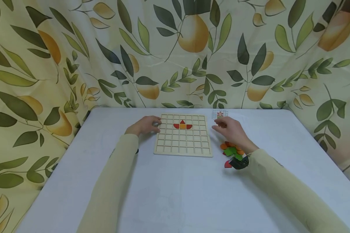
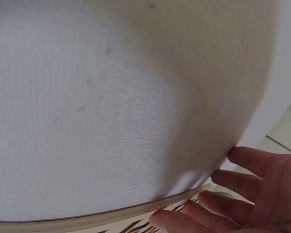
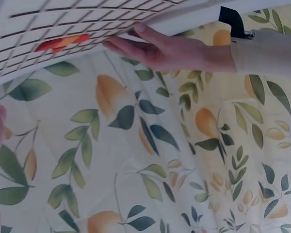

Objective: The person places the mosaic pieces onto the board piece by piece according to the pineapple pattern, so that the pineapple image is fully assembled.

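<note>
Leaf-print curtains back the table [image 1: 175, 194], where the left hand [image 1: 144, 125], fingers relaxed, steadies the board [image 1: 183, 136] while the right hand [image 1: 231, 129], grip released, hovers over loose pieces [image 1: 230, 150].

The right hand [image 1: 232, 131] covers part of the pile of coloured pieces [image 1: 231, 150], the small card [image 1: 220, 114] behind it is too tiny to read, and the right wrist view cuts off the grid board [image 3: 63, 24].

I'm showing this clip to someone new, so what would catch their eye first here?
Probably the wooden grid board mid-table, with red and orange pieces set in its upper rows. The left hand touches its left edge; the right hand hovers above a pile of colourful pieces beside it.
</note>
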`<action>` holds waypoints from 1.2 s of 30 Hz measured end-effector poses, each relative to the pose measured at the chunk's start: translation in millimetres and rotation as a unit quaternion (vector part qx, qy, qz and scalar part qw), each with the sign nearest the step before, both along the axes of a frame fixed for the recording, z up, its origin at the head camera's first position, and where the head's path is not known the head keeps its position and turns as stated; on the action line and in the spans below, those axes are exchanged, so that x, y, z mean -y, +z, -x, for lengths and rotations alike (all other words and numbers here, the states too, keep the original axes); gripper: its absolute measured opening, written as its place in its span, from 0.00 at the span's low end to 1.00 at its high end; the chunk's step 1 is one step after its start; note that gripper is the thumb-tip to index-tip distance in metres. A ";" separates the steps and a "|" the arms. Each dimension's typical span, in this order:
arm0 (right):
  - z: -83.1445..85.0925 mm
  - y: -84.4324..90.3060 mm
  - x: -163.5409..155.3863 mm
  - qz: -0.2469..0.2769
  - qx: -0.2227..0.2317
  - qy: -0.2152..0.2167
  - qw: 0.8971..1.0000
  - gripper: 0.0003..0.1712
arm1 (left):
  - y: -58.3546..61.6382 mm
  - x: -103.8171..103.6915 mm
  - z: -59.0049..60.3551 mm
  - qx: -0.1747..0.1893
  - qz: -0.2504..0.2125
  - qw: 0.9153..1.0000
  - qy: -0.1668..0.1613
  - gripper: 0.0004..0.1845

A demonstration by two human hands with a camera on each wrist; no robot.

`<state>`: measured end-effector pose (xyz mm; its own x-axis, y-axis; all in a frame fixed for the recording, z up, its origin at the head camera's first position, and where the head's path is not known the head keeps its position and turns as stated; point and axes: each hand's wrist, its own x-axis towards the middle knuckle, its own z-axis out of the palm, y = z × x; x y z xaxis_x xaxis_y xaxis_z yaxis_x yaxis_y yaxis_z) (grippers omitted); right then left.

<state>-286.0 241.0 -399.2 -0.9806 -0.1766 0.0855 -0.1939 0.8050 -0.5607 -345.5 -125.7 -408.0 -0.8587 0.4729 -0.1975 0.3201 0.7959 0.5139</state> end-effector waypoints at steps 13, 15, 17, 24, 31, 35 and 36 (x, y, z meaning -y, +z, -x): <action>-33.6 -1.4 -56.7 -0.055 0.009 -0.005 0.998 0.24 | -0.4 1.3 -0.4 -0.004 0.014 1.000 0.003 0.24; -36.5 -3.6 -61.6 -0.061 0.010 0.000 0.998 0.24 | 0.2 1.3 -0.4 -0.005 0.014 1.000 0.002 0.24; -39.4 -5.4 -66.0 -0.068 0.013 0.002 0.998 0.24 | 0.5 1.2 -0.3 -0.006 0.013 1.000 -0.001 0.24; -53.2 -7.0 -72.9 -0.076 0.018 0.037 0.996 0.22 | -0.3 -0.4 1.4 -0.007 0.007 1.000 -0.005 0.24; -63.1 -8.1 -69.8 -0.087 -0.011 0.083 0.993 0.20 | -0.1 -1.6 2.0 -0.007 0.007 1.000 -0.002 0.24; -63.6 -10.4 -70.7 -0.082 -0.009 0.069 0.994 0.20 | 1.4 -2.6 -0.1 -0.006 0.013 1.000 -0.004 0.24; -63.3 -10.9 -71.1 -0.080 -0.007 0.064 0.995 0.20 | 1.6 -2.8 -0.7 -0.006 0.013 1.000 -0.004 0.24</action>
